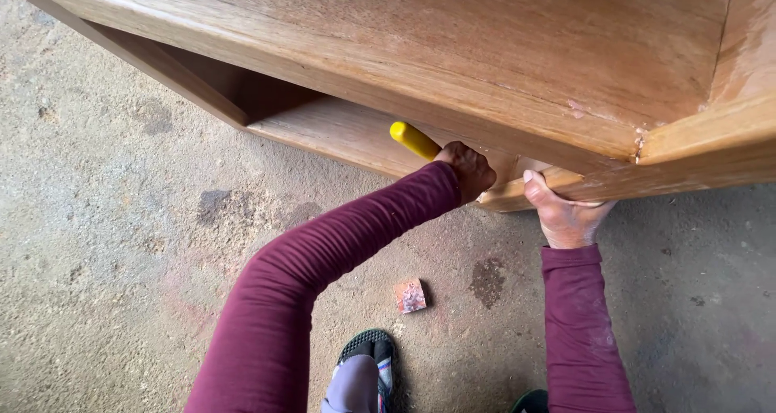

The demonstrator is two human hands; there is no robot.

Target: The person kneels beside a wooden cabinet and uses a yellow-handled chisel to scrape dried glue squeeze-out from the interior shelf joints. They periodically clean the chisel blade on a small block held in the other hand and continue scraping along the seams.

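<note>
A rough concrete floor fills most of the view, grey-brown, gritty and dusted with what looks like fine sawdust. Several darker stains mark it, one patch near the middle and another further left, beside a faint reddish smear. A small, crumpled scrap, reddish-brown and possibly used sandpaper, lies on the floor. Above, a large piece of unfinished wooden furniture spans the top of the frame, its broad boards warm golden-brown with visible grain, and an open recess lies in shadow on its underside. The light is soft, even daylight with weak shadows.
</note>
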